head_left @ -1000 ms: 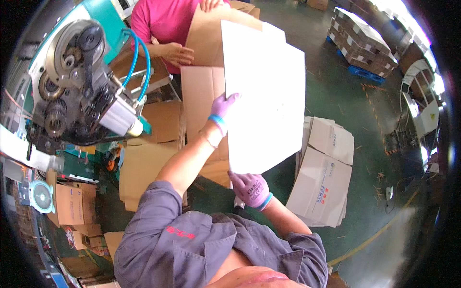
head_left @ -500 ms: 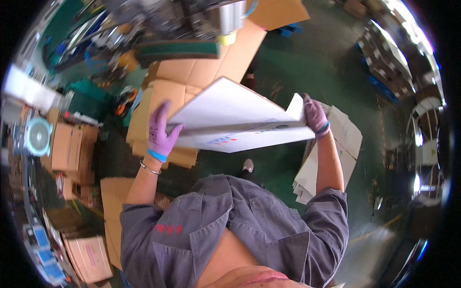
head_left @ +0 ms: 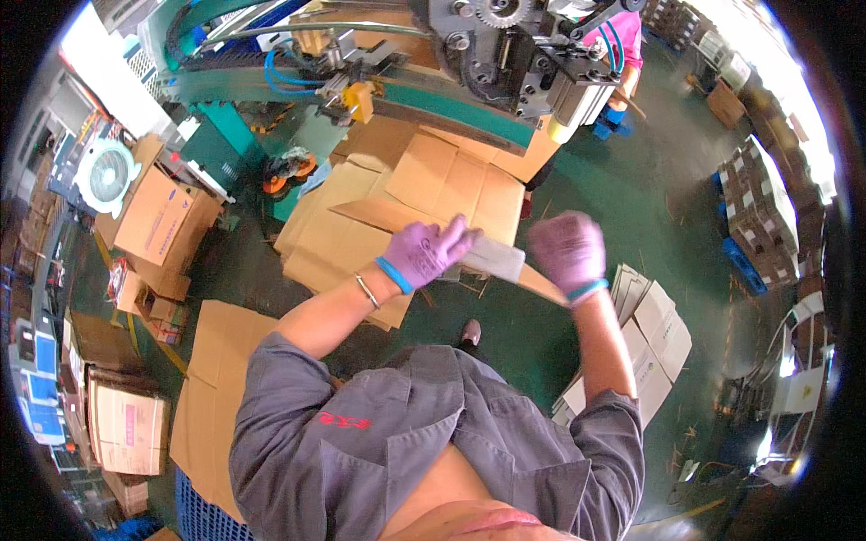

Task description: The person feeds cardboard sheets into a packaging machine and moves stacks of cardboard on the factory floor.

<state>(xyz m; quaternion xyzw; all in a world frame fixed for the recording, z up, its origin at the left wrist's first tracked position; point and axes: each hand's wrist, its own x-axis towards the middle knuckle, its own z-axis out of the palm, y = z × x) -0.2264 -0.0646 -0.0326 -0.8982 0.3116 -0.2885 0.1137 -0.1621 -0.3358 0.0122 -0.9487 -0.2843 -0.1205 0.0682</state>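
A cardboard box sheet (head_left: 370,215), brown with a white flap (head_left: 496,258), is held up nearly edge-on in front of me. My left hand (head_left: 426,253), in a purple glove with a blue cuff, is closed at its middle beside the white flap. At the sheet's right end my right hand (head_left: 570,252), gloved the same way, is curled like a fist and slightly blurred; its fingertips are hidden. Behind the sheet lies a pile of flattened brown cartons (head_left: 456,180), below a machine's green beam (head_left: 460,113).
Machine rollers and gears (head_left: 505,45) hang overhead. White-grey flattened cartons (head_left: 654,334) lie on the floor to the right. A brown cardboard sheet (head_left: 216,397) lies at lower left over a blue pallet (head_left: 203,514). A fan (head_left: 108,176) and boxes (head_left: 162,230) stand left. Another person (head_left: 627,45) is beyond the machine.
The sheet has turned from showing its broad white face to nearly edge-on, brown side showing. My left hand has moved right, closer to my right hand. My view has shifted, showing more of the machine.
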